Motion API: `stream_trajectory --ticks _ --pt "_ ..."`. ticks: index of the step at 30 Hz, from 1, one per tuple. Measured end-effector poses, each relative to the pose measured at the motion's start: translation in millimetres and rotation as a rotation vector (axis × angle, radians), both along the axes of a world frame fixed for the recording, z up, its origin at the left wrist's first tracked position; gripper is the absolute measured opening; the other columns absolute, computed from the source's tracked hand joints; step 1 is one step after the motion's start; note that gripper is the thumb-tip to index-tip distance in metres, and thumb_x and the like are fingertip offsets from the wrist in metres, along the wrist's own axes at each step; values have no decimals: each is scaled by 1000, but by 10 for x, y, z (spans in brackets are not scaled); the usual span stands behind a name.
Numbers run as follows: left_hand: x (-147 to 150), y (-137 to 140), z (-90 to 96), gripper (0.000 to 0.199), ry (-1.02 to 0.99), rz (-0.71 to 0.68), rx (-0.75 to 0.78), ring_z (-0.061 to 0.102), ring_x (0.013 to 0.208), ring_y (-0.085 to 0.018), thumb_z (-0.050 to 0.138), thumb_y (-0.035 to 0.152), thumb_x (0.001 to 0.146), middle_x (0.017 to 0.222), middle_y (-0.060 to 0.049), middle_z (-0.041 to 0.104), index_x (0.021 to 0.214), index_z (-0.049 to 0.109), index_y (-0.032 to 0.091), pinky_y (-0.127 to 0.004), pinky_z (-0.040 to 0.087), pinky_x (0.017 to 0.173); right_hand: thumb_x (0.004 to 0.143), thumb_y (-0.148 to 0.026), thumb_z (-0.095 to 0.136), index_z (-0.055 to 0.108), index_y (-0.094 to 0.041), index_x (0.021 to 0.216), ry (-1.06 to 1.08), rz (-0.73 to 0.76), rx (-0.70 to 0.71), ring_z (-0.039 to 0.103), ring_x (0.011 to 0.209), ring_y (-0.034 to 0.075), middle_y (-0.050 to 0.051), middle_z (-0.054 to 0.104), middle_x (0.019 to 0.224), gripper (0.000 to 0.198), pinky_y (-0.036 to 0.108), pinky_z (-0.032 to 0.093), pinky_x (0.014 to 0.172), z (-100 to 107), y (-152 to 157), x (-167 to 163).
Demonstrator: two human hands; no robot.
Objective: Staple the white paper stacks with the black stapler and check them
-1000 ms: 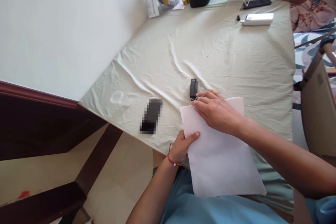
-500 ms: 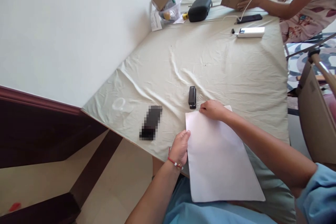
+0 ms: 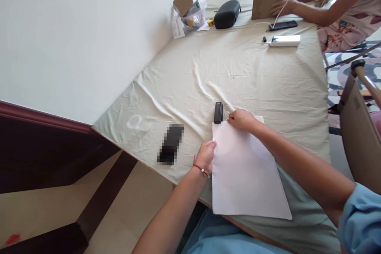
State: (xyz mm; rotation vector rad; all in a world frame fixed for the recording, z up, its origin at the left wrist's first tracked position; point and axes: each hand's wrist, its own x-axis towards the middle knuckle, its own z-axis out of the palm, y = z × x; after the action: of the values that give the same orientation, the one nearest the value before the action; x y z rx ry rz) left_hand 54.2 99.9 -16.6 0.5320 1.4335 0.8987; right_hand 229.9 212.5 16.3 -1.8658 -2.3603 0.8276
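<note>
Pale green cloth (image 3: 253, 75) covers the long table beside a white wall. No writing is legible anywhere. Blank white paper sheets (image 3: 244, 170) lie at the near edge, slightly overhanging it. The left hand (image 3: 205, 156) pinches their left edge; the right hand (image 3: 242, 120) pinches the far corner, just beside a black stapler (image 3: 218, 112) touching that corner.

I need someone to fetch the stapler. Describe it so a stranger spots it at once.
On the table with the pale cloth, find the white paper under the person's hands. The stapler lies at the paper's far left corner, beside the right hand. It is small, black and narrow, unlike the wider blurred dark slab to its left.
</note>
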Motion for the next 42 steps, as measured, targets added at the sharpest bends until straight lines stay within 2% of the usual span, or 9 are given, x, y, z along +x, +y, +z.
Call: stream_trajectory --ticks 4,7,12,21,27,29,31,36,42 --pt "30 51 -19 21 31 -6 13 66 66 -20 76 35 64 58 0 66 63 63 18 -29 50 65 101 -23 45 74 -19 120 58 24 240 54 136 34 13 75 125 36 50 40 108 -18 -150 53" --pt "54 78 -4 17 31 -16 18 65 64 -20 73 33 65 60 -2 68 65 66 17 -29 50 65 102 -11 39 63 -21 140 179 213 523 45 149 26 7 65 148 46 52 25 124 -96 -255 72" --pt "74 105 11 15 -14 -19 -15 69 68 -22 72 31 66 61 -2 68 65 64 19 -32 53 70 95 1 37 60 -22 145 135 409 503 42 153 24 3 57 155 59 62 12 129 -209 -323 53" --pt "106 59 -4 18 58 -60 46 65 68 -21 68 34 74 59 -1 62 67 60 19 -30 51 70 98 -7 42 64 -23 139 176 297 511 46 150 29 5 59 153 49 66 22 127 -109 -358 -10" --pt "-69 -343 -6 35 229 -153 187 60 74 -18 64 51 87 69 -1 62 72 58 19 -27 49 71 100 -34 55 66 -18 133 474 -117 711 62 132 32 15 68 140 39 54 50 112 71 -538 394" --pt "-162 -509 24 38 275 -145 264 59 77 -18 61 54 91 74 -1 64 76 59 19 -27 49 74 99 -42 57 66 -21 131 579 -338 654 72 114 29 14 73 128 39 52 56 102 41 -657 544" --pt "-258 -626 57 40 306 -121 332 58 79 -17 57 56 95 79 -2 65 80 61 19 -26 48 77 98 -51 58 63 -26 134 754 -483 461 73 111 28 10 74 126 44 50 58 99 -37 -774 612" --pt "-450 -615 80 41 342 -20 445 57 79 -17 55 58 98 82 -2 65 82 61 20 -24 46 77 92 -65 62 68 -31 125 1130 -537 -21 76 83 26 6 79 101 48 37 62 64 -233 -961 418" --pt "-478 -492 47 40 315 45 450 63 87 -18 56 57 98 94 -5 72 94 66 18 -25 49 83 77 -55 83 75 -25 110 1344 -575 -280 72 64 22 2 77 82 46 33 59 55 -374 -1035 270"
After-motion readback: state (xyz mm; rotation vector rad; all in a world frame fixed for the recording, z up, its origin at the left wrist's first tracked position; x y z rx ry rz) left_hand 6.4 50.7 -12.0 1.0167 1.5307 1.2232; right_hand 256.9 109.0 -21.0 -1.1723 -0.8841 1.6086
